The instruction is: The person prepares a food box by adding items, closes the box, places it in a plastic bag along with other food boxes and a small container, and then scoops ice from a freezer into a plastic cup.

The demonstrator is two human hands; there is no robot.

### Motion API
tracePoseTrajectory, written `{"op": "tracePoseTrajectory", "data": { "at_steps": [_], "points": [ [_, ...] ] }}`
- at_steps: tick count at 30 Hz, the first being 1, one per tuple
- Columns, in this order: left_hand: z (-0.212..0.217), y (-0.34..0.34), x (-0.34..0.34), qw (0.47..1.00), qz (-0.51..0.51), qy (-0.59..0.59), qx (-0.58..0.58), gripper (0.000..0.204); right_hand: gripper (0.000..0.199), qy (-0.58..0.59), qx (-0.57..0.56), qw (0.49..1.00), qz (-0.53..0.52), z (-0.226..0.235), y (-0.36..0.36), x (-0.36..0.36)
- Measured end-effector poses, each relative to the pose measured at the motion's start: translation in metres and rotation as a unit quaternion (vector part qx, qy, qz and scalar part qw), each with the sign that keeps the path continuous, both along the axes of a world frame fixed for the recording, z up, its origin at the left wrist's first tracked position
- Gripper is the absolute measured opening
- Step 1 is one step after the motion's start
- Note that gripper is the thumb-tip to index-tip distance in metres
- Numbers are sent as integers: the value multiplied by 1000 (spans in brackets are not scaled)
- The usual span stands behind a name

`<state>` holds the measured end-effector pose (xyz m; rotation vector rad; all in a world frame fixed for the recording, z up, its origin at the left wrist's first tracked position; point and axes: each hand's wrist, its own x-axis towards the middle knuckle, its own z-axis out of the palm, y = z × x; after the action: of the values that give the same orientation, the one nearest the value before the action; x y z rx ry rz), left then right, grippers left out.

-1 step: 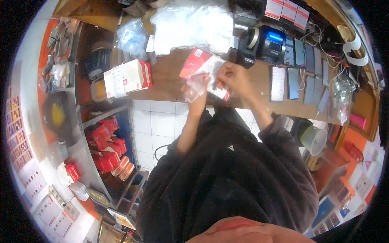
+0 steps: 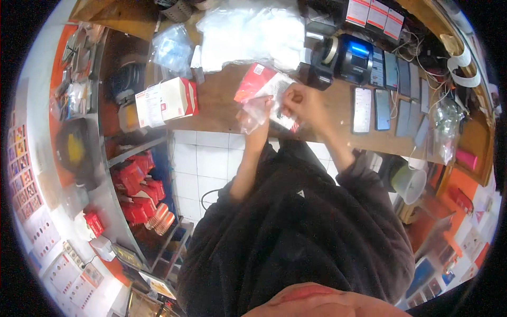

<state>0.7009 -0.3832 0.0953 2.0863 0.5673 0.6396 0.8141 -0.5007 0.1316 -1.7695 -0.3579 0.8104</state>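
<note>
In the head view nothing is seen changed from the picture before: over the counter (image 2: 216, 113) a clear bag (image 2: 252, 117), contents not discernible, is pinched by the left hand (image 2: 262, 112) and a red-and-white packet (image 2: 260, 82) by the closed right hand (image 2: 305, 103), a box (image 2: 163, 100) lying at 9 o'clock and phones (image 2: 363, 109) at 3 o'clock.

I saw a dim, warm-lit scene, edges bent and darkened by fisheye, hands slightly blurred, glare on plastic bags (image 2: 248, 31).
</note>
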Motion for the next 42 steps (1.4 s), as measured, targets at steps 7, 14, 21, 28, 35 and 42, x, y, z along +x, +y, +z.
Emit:
{"op": "tracePoseTrajectory", "data": {
  "at_steps": [7,14,21,28,35,42],
  "points": [
    [9,4,0,959,7,11,-283,20,12,-56,60,996,18,-6,6,-3],
    [15,5,5,950,17,33,-308,23,8,-80,53,993,74,-11,3,7],
    [13,6,3,947,21,28,-320,24,6,-135,71,985,81,-6,5,6],
    [1,9,3,963,-11,20,-268,23,6,-115,76,985,107,-6,5,14],
    [34,-15,13,988,24,-51,-146,23,16,-69,81,985,139,-1,7,28],
    [-7,-2,6,995,24,78,53,30,11,-195,101,971,92,-10,15,17]
  ]
}}
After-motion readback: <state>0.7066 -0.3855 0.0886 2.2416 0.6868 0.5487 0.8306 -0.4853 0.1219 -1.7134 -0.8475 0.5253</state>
